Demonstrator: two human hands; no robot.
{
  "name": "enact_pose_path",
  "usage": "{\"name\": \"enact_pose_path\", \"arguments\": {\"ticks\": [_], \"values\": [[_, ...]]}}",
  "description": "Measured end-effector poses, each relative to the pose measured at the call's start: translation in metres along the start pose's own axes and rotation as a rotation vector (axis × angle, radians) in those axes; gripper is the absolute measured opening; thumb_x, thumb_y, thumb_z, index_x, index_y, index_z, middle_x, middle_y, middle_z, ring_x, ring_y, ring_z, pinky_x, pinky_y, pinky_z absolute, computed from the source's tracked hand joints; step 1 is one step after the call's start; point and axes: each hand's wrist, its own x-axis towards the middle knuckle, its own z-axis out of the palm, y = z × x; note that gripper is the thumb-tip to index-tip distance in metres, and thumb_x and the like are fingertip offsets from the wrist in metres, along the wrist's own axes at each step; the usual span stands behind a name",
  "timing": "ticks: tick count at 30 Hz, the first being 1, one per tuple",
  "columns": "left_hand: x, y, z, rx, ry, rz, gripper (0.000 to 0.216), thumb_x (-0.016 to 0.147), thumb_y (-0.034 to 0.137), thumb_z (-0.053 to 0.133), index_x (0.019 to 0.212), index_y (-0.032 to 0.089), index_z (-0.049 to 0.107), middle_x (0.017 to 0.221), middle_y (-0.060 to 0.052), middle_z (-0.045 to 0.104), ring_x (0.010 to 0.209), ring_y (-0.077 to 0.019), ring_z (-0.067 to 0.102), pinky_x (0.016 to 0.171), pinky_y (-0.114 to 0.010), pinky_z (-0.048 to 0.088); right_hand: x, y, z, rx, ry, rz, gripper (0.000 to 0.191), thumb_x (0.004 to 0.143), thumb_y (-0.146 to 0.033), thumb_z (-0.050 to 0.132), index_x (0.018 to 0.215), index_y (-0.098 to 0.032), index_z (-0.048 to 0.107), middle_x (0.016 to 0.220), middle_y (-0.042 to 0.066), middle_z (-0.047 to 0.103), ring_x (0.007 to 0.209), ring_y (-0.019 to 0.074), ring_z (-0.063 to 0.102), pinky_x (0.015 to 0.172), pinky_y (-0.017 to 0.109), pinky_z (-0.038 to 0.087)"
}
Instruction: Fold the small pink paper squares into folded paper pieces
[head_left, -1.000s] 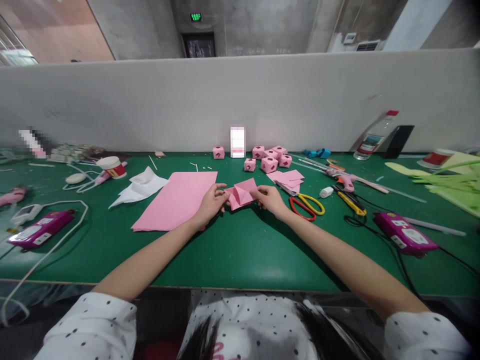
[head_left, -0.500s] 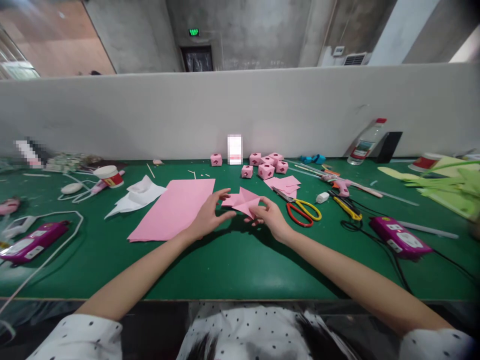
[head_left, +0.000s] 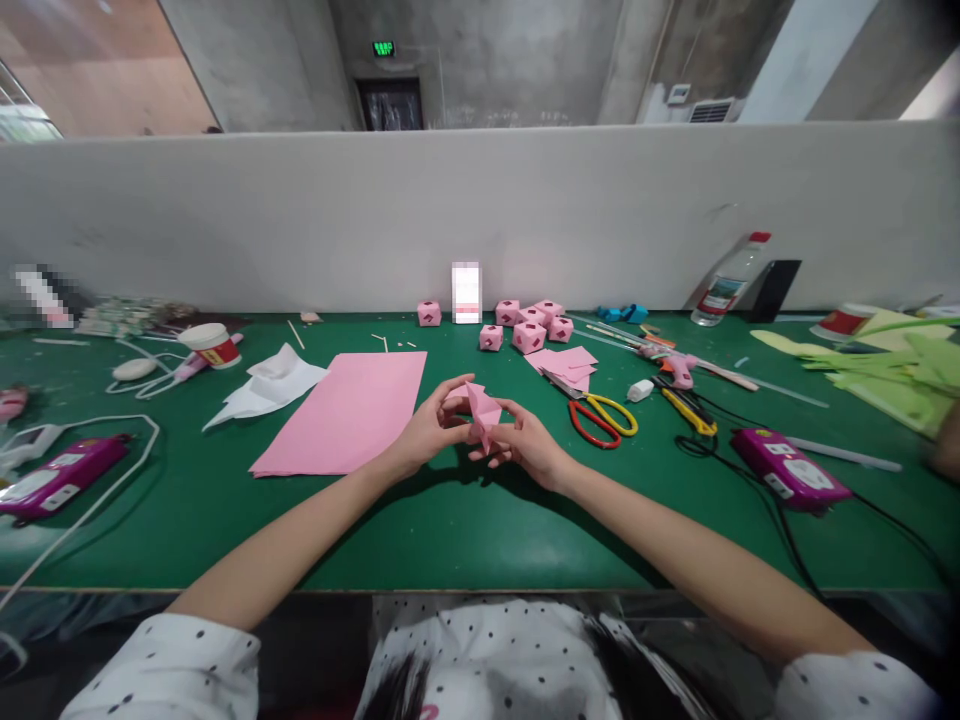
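Pink folded paper piece [head_left: 482, 412] is held just above the green desk [head_left: 465, 520], near its middle, between both hands. A flat pink sheet [head_left: 345, 412] lies to its left. The left hand [head_left: 427, 435] has its grip pinched on the piece's left edge. The right hand [head_left: 529, 445] has its grip closed on the piece's lower right side. Scissors [head_left: 604, 415] lie further right, near that hand.

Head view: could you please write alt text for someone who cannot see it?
The left hand and right hand hold a folded pink paper above a green table. A pink sheet lies left of them, scissors right.
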Motion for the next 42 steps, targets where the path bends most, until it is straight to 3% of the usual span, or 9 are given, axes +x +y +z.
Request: {"name": "enact_pose_path", "arguments": {"ticks": [5, 10, 13, 17, 21, 27, 31, 36, 42], "values": [[-0.002, -0.003, 0.002, 0.115, -0.001, 0.056, 0.072, 0.075, 0.033, 0.077, 0.138, 0.021, 0.043, 0.117, -0.012, 0.067, 0.103, -0.0242, 0.065, 0.086, -0.035, 0.051, 0.001, 0.006, 0.004, -0.053, -0.034, -0.005, 0.052, 0.073, -0.031, 0.073, 0.115, -0.022, 0.043, 0.077, 0.003, 0.075, 0.063, 0.0199, 0.074, 0.05, 0.022, 0.055], [-0.006, -0.004, -0.003, 0.418, -0.025, 0.254, 0.093, 0.077, 0.034, 0.077, 0.152, 0.029, 0.022, 0.125, -0.01, 0.062, 0.112, -0.024, 0.061, 0.097, -0.039, 0.047, 0.003, 0.009, 0.003, -0.107, -0.009, -0.024, 0.057, 0.075, -0.036, 0.072, 0.121, -0.022, 0.041, 0.07, 0.0, 0.074, 0.062, 0.0198, 0.074, 0.051, 0.024, 0.055], [-0.007, -0.004, -0.008, 0.624, -0.073, 0.369, 0.075, 0.081, 0.037, 0.073, 0.145, 0.03, 0.037, 0.139, -0.009, 0.053, 0.125, -0.0258, 0.052, 0.105, -0.04, 0.041, 0.004, 0.011, -0.001, -0.189, 0.037, -0.078, 0.061, 0.078, -0.037, 0.071, 0.126, -0.02, 0.039, 0.063, -0.002, 0.071, 0.059, 0.0186, 0.072, 0.051, 0.023, 0.055], [-0.004, -0.002, -0.013, 0.712, -0.147, 0.379, 0.049, 0.078, 0.04, 0.076, 0.12, 0.023, 0.058, 0.124, -0.007, 0.062, 0.119, -0.0248, 0.056, 0.102, -0.038, 0.044, 0.007, 0.01, -0.01, -0.249, 0.034, -0.089, 0.056, 0.078, -0.037, 0.072, 0.123, -0.02, 0.043, 0.061, -0.002, 0.07, 0.057, 0.0174, 0.07, 0.052, 0.024, 0.055], [-0.001, -0.003, -0.018, 0.742, -0.119, 0.354, 0.033, 0.079, 0.038, 0.074, 0.105, 0.02, 0.064, 0.111, -0.008, 0.065, 0.112, -0.0243, 0.059, 0.095, -0.037, 0.048, 0.01, 0.009, -0.018, -0.179, 0.016, -0.06, 0.043, 0.078, -0.036, 0.072, 0.111, -0.02, 0.051, 0.069, 0.001, 0.073, 0.061, 0.0168, 0.072, 0.055, 0.024, 0.057], [0.0, -0.011, -0.025, 0.768, -0.057, 0.38, 0.023, 0.085, 0.023, 0.064, 0.107, 0.021, 0.069, 0.114, -0.008, 0.066, 0.117, -0.0246, 0.058, 0.098, -0.039, 0.047, 0.014, 0.012, -0.022, -0.166, -0.012, -0.052, 0.033, 0.079, -0.04, 0.069, 0.1, -0.018, 0.056, 0.072, 0.001, 0.071, 0.063, 0.0144, 0.07, 0.057, 0.024, 0.056], [0.0, -0.011, -0.025, 0.762, -0.042, 0.361, 0.016, 0.085, 0.026, 0.063, 0.097, 0.022, 0.073, 0.121, -0.009, 0.062, 0.118, -0.025, 0.058, 0.099, -0.039, 0.046, 0.012, 0.015, -0.018, -0.406, 0.02, -0.169, 0.026, 0.086, -0.045, 0.059, 0.093, -0.019, 0.059, 0.075, 0.0, 0.065, 0.065, 0.0148, 0.065, 0.056, 0.028, 0.055], [-0.001, -0.01, -0.021, 0.774, -0.077, 0.389, 0.015, 0.087, 0.03, 0.063, 0.095, 0.024, 0.074, 0.116, -0.007, 0.063, 0.109, -0.0224, 0.061, 0.096, -0.036, 0.048, 0.003, 0.013, -0.012, -0.919, 0.156, -0.482, 0.023, 0.094, -0.038, 0.05, 0.095, -0.02, 0.063, 0.088, 0.005, 0.066, 0.08, 0.0177, 0.061, 0.068, 0.03, 0.05], [-0.003, -0.013, -0.022, 0.823, -0.052, 0.43, 0.017, 0.089, 0.026, 0.06, 0.1, 0.025, 0.073, 0.118, -0.008, 0.064, 0.107, -0.0218, 0.061, 0.092, -0.034, 0.048, -0.004, 0.01, -0.006, -1.019, 0.145, -0.504, 0.037, 0.09, -0.05, 0.057, 0.108, -0.018, 0.062, 0.096, 0.008, 0.067, 0.08, 0.0192, 0.061, 0.068, 0.03, 0.048]]}}
